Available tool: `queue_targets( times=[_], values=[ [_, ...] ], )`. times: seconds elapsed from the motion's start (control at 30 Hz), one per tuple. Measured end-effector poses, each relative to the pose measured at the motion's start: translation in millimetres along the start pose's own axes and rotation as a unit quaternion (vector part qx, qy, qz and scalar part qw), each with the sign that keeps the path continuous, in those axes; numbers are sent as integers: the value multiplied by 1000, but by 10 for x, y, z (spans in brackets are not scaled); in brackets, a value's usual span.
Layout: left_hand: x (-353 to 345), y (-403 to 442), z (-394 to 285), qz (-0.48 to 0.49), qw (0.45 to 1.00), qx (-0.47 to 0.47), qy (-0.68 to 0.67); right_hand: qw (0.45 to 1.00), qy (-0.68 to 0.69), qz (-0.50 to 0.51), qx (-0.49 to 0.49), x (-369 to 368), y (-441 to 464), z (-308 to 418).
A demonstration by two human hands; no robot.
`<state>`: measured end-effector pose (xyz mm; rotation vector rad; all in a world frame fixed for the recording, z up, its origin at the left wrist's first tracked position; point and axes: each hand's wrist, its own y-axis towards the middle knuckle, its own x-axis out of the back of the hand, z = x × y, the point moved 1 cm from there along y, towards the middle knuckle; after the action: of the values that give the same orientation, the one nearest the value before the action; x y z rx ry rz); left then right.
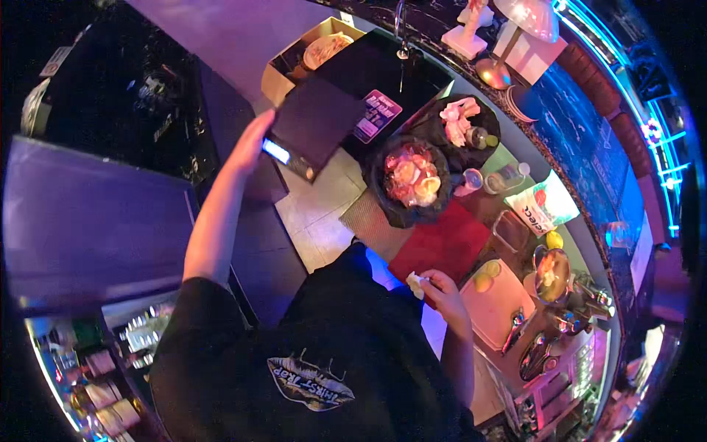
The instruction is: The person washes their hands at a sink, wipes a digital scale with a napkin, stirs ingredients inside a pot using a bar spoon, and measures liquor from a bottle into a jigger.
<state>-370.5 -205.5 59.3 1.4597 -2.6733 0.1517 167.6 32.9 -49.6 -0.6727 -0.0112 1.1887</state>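
My left hand (256, 140) grips the edge of a flat black digital scale (317, 121) beside its lit display, holding it out over the floor and the dark counter. In my right hand (444, 289), close to my body, is a crumpled white paper towel (416, 284), pinched between the fingers. Right of that hand lies a cutting board (501, 313) with cut citrus pieces (486, 276) on it. A black-lined bin (375, 184) full of fruit scraps (412, 173) stands ahead, between the two hands.
A cardboard box (276, 81) stands beyond the scale. Along the counter are a black-lined container with pink crumpled paper (458, 118), a clear jar (507, 178), a white bag (543, 205), a lemon (554, 240) and metal tools (541, 357). A lamp (493, 74) stands behind.
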Motion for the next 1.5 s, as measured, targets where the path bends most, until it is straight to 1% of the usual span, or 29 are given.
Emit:
queue_targets(
  times=[0.07,0.1,0.17,0.23,0.27,0.33,0.5,0.53,0.6,0.67,0.7,0.83,0.87,1.0,1.03,1.17,1.2,1.33,1.37,1.5],
  values=[
    [383,769,205,75,994,76,21,1000,3,-23,-7,-124,163,-11],
    [306,962,137,59,997,59,2,999,4,-37,-12,-189,250,-38],
    [333,1409,283,36,997,59,-17,998,4,-61,-22,-320,373,-71],
    [164,1518,126,13,999,44,-1,998,15,-65,-8,-393,452,-76],
    [215,1668,176,12,999,41,0,997,27,-67,2,-444,465,-87],
    [272,1968,441,63,996,69,4,995,56,-76,18,-527,494,-158],
    [237,2326,738,115,990,78,34,993,99,-57,25,-721,545,-37],
    [230,2350,717,114,990,79,34,993,99,-57,24,-763,566,17],
    [230,2373,655,134,973,46,180,990,124,-68,-8,-862,597,105],
    [205,2380,587,150,935,11,320,985,146,-78,-40,-937,642,165],
    [192,2378,577,149,935,13,320,986,146,-76,-41,-943,676,167],
    [137,2236,607,95,935,-56,338,992,101,-63,-51,-921,767,135],
    [135,2198,631,95,936,-53,336,992,99,-63,-54,-951,785,185],
    [148,2015,684,66,924,-139,350,995,10,-54,-78,-1048,893,478],
    [107,1926,678,65,925,-137,348,995,8,-55,-80,-1044,935,512],
    [-84,1487,656,4,932,-112,345,994,-50,4,-94,-971,1068,617],
    [-82,1477,653,3,933,-109,343,994,-52,4,-98,-987,1096,624],
    [-78,1509,621,44,942,-44,328,991,-53,18,-122,-1018,1241,685],
    [-71,1506,614,43,943,-42,327,991,-55,19,-124,-1026,1260,707],
    [-76,1498,593,39,937,-26,346,992,3,37,-121,-1071,1304,762]
  ],
)
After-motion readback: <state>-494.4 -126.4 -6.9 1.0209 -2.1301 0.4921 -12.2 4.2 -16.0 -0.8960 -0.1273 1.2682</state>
